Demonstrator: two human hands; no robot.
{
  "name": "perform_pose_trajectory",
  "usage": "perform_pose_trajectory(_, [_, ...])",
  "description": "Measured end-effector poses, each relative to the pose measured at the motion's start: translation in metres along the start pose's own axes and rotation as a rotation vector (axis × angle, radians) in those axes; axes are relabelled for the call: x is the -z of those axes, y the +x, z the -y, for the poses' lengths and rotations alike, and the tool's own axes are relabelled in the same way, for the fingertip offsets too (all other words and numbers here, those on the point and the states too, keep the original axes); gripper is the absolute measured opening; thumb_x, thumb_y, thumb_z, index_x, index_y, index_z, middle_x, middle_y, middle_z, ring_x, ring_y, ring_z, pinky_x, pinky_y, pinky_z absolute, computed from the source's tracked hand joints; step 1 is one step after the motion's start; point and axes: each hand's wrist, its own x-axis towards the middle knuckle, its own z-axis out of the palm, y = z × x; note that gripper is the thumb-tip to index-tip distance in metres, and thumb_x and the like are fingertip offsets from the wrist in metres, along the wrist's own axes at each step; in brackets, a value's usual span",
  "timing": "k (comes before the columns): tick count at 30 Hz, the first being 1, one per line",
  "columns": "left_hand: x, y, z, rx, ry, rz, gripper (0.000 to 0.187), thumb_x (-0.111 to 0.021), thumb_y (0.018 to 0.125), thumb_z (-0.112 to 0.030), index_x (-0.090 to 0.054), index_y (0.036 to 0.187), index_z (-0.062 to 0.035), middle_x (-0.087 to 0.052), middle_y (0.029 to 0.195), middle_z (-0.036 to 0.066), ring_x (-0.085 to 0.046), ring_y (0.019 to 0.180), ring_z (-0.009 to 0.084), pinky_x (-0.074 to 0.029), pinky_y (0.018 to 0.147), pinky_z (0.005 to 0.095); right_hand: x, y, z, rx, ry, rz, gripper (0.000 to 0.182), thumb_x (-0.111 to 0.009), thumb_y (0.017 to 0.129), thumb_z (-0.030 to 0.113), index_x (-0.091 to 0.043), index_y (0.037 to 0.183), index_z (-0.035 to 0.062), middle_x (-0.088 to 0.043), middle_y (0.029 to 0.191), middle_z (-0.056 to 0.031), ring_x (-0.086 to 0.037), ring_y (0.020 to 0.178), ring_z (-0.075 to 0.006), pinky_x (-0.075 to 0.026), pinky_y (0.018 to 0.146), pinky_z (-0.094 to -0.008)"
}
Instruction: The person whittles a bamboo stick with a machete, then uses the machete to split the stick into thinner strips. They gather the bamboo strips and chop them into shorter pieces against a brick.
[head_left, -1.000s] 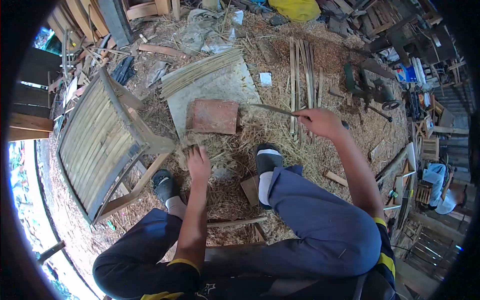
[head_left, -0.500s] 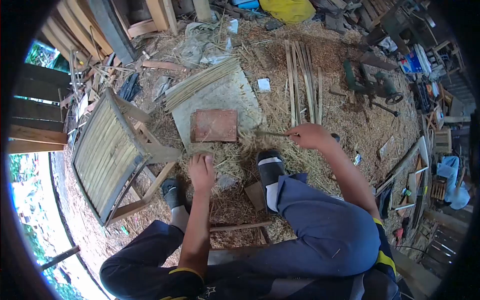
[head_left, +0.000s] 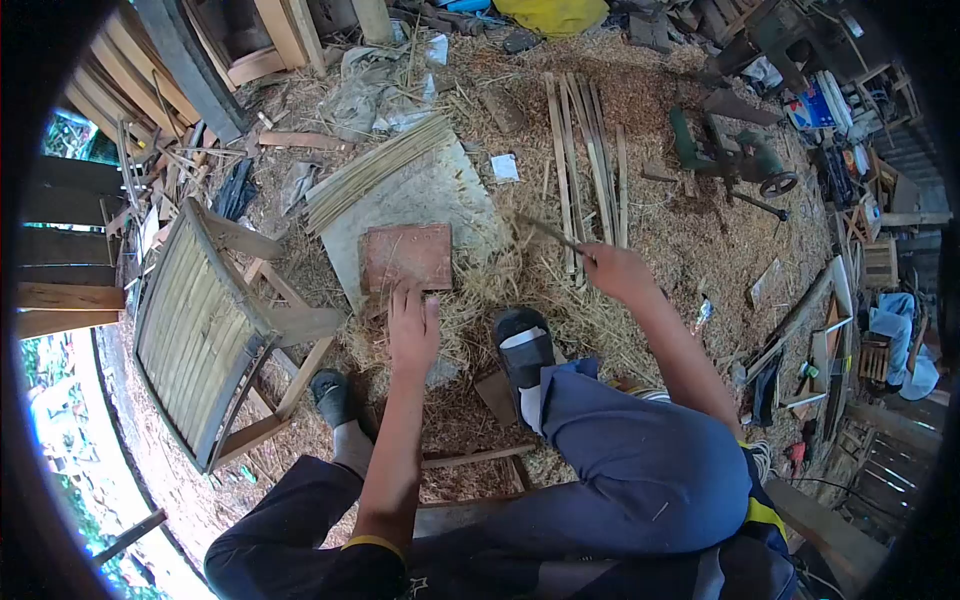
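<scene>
My left hand [head_left: 411,328] is open, its fingers stretched forward with the tips at the near edge of a reddish-brown square board [head_left: 410,255]. That board lies on a pale grey sheet [head_left: 350,240] strewn with straw-like shavings. In my right hand [head_left: 617,274] is a long, thin, dark knife [head_left: 550,232], its tip pointing up and left over the shavings beside the sheet. A bundle of thin split strips [head_left: 385,168] rests along the sheet's far edge.
To the left stands a wooden chair frame [head_left: 210,330] faced with slats. Long wooden strips [head_left: 590,160] lie beyond my right hand. A green metal machine [head_left: 730,160] with a handwheel sits further right. Shavings cover the floor around my feet.
My left hand has moved forward to the board's near edge and its fingers have straightened. The knife in my right hand now angles more upward. The whole view has shifted slightly.
</scene>
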Motion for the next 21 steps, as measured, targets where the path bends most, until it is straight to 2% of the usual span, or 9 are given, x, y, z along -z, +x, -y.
perform_pose_trajectory(4, [-0.019,0.017,0.021,-0.035,0.153,-0.112,0.046,-0.06,0.101,-0.027,-0.054,0.135,0.0033,-0.049,0.142,0.029,-0.047,0.132,0.0493,-0.04,0.112,0.0533,0.022,-0.028,-0.002,0.068,0.051,0.059,0.037,-0.054,0.099,0.036,-0.068,0.129,0.02,-0.073,0.113,-0.0176,-0.07,0.105,-0.0386,-0.055,0.09,-0.0513])
perform_pose_trajectory(7, [-0.032,0.026,0.037,0.056,0.121,-0.075,0.048,-0.061,0.1,-0.027,-0.053,0.136,0.0047,-0.049,0.143,0.03,-0.047,0.131,0.0498,-0.041,0.11,0.0549,0.05,-0.037,-0.001,-0.025,0.13,0.122,0.037,-0.055,0.099,0.038,-0.068,0.129,0.0217,-0.073,0.113,-0.0162,-0.069,0.105,-0.0394,-0.055,0.09,-0.0509])
perform_pose_trajectory(10, [-0.035,0.021,0.026,0.064,0.13,0.027,0.046,-0.059,0.101,-0.028,-0.054,0.134,0.004,-0.055,0.136,0.031,-0.053,0.124,0.0504,-0.043,0.105,0.057,0.05,-0.043,0.001,-0.142,0.249,0.004,0.042,-0.058,0.097,0.043,-0.068,0.129,0.0181,-0.074,0.11,-0.019,-0.07,0.104,-0.0401,-0.054,0.091,-0.0499])
perform_pose_trajectory(13, [-0.036,0.001,-0.014,0.146,0.04,0.144,0.041,-0.056,0.103,-0.03,-0.058,0.13,0.0016,-0.065,0.12,0.028,-0.06,0.113,0.0483,-0.046,0.099,0.0566,-0.011,-0.01,-0.035,-0.199,0.445,-0.143,0.049,-0.062,0.095,0.047,-0.068,0.129,0.0113,-0.074,0.105,-0.0234,-0.071,0.101,-0.0401,-0.054,0.089,-0.0483])
perform_pose_trajectory(14, [-0.037,-0.005,-0.026,0.155,0.006,0.19,0.04,-0.055,0.104,-0.03,-0.059,0.129,0.0006,-0.067,0.116,0.027,-0.061,0.11,0.0474,-0.047,0.098,0.0559,-0.023,-0.003,-0.036,-0.218,0.514,-0.236,0.053,-0.068,0.091,0.049,-0.071,0.119,0.0034,-0.074,0.099,-0.025,-0.072,0.095,-0.0397,-0.055,0.085,-0.0471])
perform_pose_trajectory(16, [-0.04,-0.014,-0.042,0.174,-0.059,0.287,0.038,-0.052,0.105,-0.031,-0.061,0.127,-0.0016,-0.07,0.107,0.024,-0.064,0.105,0.0456,-0.048,0.095,0.0545,-0.045,0.014,-0.04,-0.282,0.502,-0.281,0.049,-0.072,0.088,0.046,-0.073,0.109,0.0022,-0.074,0.094,-0.0232,-0.073,0.091,-0.0391,-0.056,0.081,-0.0474])
perform_pose_trajectory(19, [-0.048,-0.015,-0.055,0.029,-0.043,0.232,0.033,-0.049,0.107,-0.029,-0.063,0.122,-0.0036,-0.069,0.104,0.024,-0.064,0.102,0.0447,-0.049,0.09,0.0522,-0.061,0.028,-0.039,-0.347,0.506,-0.319,0.043,-0.077,0.084,0.042,-0.074,0.098,0.0016,-0.074,0.087,-0.0213,-0.074,0.086,-0.0382,-0.057,0.077,-0.048])
perform_pose_trajectory(21, [-0.049,-0.005,-0.063,0.033,-0.042,0.26,0.031,-0.05,0.106,-0.028,-0.065,0.119,-0.0034,-0.07,0.106,0.022,-0.064,0.103,0.0427,-0.049,0.092,0.0514,-0.074,0.039,-0.044,-0.37,0.52,-0.329,0.04,-0.079,0.082,0.04,-0.074,0.094,0.0016,-0.074,0.084,-0.0214,-0.074,0.084,-0.038,-0.057,0.076,-0.0483])
